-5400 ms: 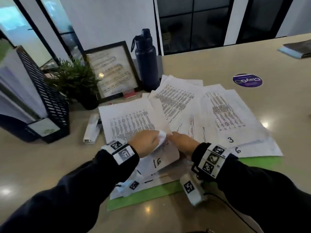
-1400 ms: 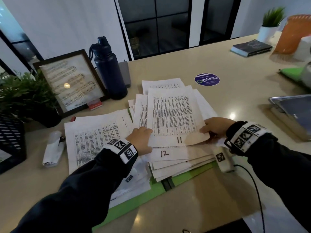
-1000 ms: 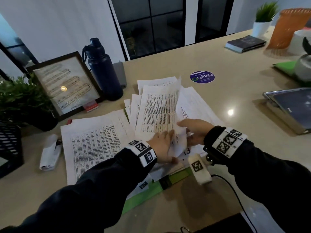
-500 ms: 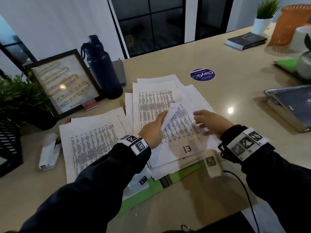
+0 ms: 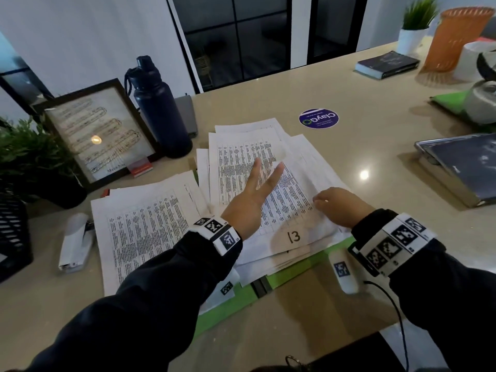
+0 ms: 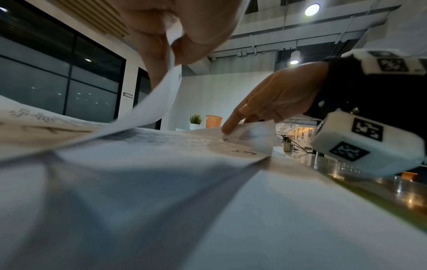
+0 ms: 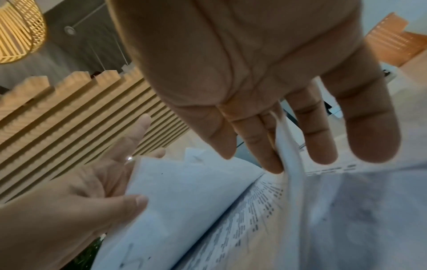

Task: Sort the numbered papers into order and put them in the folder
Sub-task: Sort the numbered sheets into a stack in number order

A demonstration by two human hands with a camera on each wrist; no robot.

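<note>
A fanned pile of printed papers lies on an open green folder [image 5: 295, 269]; its top flat sheet is marked 13 [image 5: 294, 236]. A second paper pile [image 5: 145, 224] lies to the left. My left hand [image 5: 252, 200] reaches over the middle of the pile with two fingers stretched forward. The left wrist view shows that left hand [image 6: 180, 27] pinching a lifted, curling sheet [image 6: 157, 102]. In the right wrist view the thumb of the left hand [image 7: 69, 201] lies on that sheet [image 7: 184, 191]. My right hand [image 5: 335, 205] rests its fingertips on the pile's right edge, fingers fairly straight.
A dark bottle [image 5: 158, 108], a framed picture [image 5: 99, 132] and a plant [image 5: 29, 157] stand at the back left. A white stapler [image 5: 75, 242] lies left of the papers. A round sticker [image 5: 318, 118] is behind the pile and a laptop [image 5: 464, 162] is at the right.
Sheets 11 and 12 have gone from the top, leaving 13 showing. My left hand has stretched its fingers forward with the lifted sheet. My right hand has come down onto the pile's right edge.
</note>
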